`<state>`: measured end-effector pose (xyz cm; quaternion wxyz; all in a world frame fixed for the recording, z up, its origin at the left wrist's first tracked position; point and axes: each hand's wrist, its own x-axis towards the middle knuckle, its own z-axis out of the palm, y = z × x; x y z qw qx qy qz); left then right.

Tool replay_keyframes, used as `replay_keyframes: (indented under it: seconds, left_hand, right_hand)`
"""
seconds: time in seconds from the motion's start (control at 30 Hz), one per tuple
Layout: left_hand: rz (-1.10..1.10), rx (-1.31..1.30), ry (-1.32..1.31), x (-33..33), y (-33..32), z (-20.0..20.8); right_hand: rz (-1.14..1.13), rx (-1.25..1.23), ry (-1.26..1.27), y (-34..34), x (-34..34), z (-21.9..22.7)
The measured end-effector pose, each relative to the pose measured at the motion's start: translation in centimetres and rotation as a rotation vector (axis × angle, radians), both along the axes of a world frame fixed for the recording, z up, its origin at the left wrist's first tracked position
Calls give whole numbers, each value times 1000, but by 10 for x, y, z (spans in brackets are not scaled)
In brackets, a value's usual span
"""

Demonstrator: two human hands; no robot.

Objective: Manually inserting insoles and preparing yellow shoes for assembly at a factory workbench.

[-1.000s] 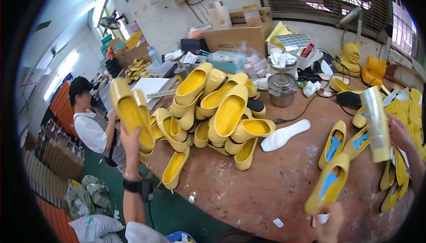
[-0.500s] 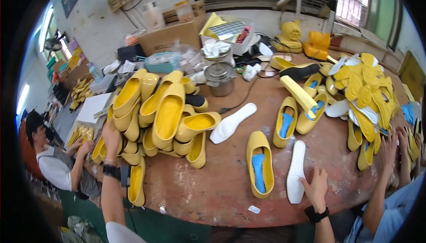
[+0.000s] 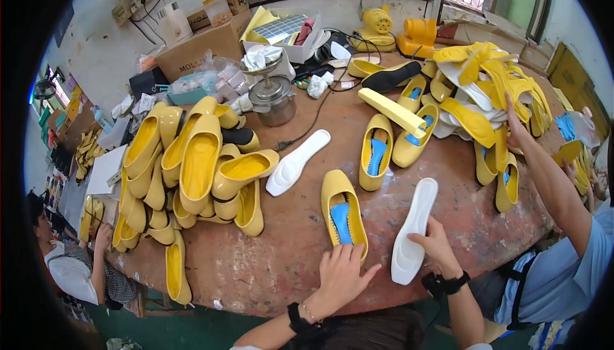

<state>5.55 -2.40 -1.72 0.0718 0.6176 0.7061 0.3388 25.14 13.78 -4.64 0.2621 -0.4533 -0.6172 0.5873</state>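
Note:
Near the table's front edge lies a yellow slip-on shoe [image 3: 327, 190] with a blue strip [image 3: 341, 222] inside. My left hand [image 3: 339, 276] touches its heel end, fingers stretched forward and thumb apart. To its right, my right hand [image 3: 440, 248] grips a white insole [image 3: 409, 241] by its side; the thumb lies on top and the other fingers are partly hidden. The insole's narrow end points away from me, tilted to the right. A second white insole [image 3: 297, 163] lies left of the shoe, touched by neither hand.
Yellow shoes [image 3: 199, 161] are heaped at left. Behind stand two more shoes [image 3: 376, 152] and a yellow block [image 3: 391, 112]. Yellow and white insoles [image 3: 492, 91] pile up at right, where a co-worker's arm [image 3: 550, 158] reaches in. A metal pot [image 3: 274, 101] stands farther back; another person [image 3: 77, 260] works at far left.
My left hand has come from the shoe heap to the heel of the near shoe. My right hand has closed on the white insole and turned it slightly. The view has swung right.

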Motion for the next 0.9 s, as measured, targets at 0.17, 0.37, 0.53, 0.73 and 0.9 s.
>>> replay_keyframes:
  seconds: [0.17, 0.37, 0.53, 0.73, 0.9]
  left_hand:
    - [21, 8, 151, -16, 6, -13]
    - [-344, -10, 128, -56, -65, 35]
    - [-273, -174, 250, -88, -114, 5]
    - [-23, -143, 6, -85, -137, -54]
    - [71, 72, -263, -69, -128, -86]
  right_hand:
    - [-387, -299, 426, -47, 49, 18]
    - [-437, -222, 683, -70, 78, 32]
    - [-252, -152, 557, -70, 70, 34]
    - [344, 974, -217, -73, -3, 66]
    - [609, 940, -58, -115, -79, 12]
